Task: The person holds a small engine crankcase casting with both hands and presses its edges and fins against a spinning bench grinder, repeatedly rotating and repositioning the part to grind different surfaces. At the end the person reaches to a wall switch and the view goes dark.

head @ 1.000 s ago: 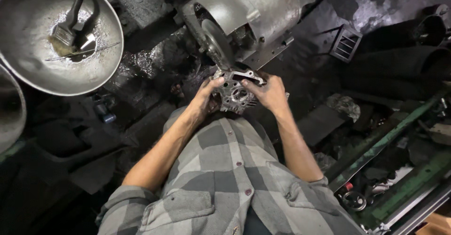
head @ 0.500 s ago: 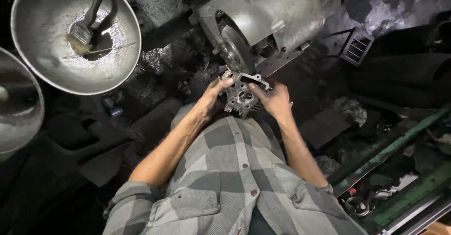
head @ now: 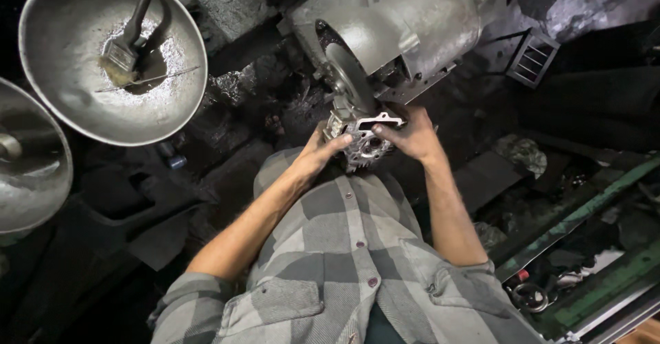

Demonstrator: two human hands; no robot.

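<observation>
Metal casting (head: 363, 141) pressed against grinder wheel (head: 347, 83), just below it. Left hand (head: 322, 153) and right hand (head: 411, 132) both clamped on the casting. Risk: fingertips close to wheel; a snag could kick the part loose. Brush bowl (head: 55, 55) well left of wheel.

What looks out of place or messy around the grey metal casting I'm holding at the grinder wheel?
Nothing looks broken. Both hands, left hand and right hand, grip the grey metal casting against the grinding wheel. One oddity: a flat paintbrush lies in the round metal bowl among wet, shiny residue.
</observation>
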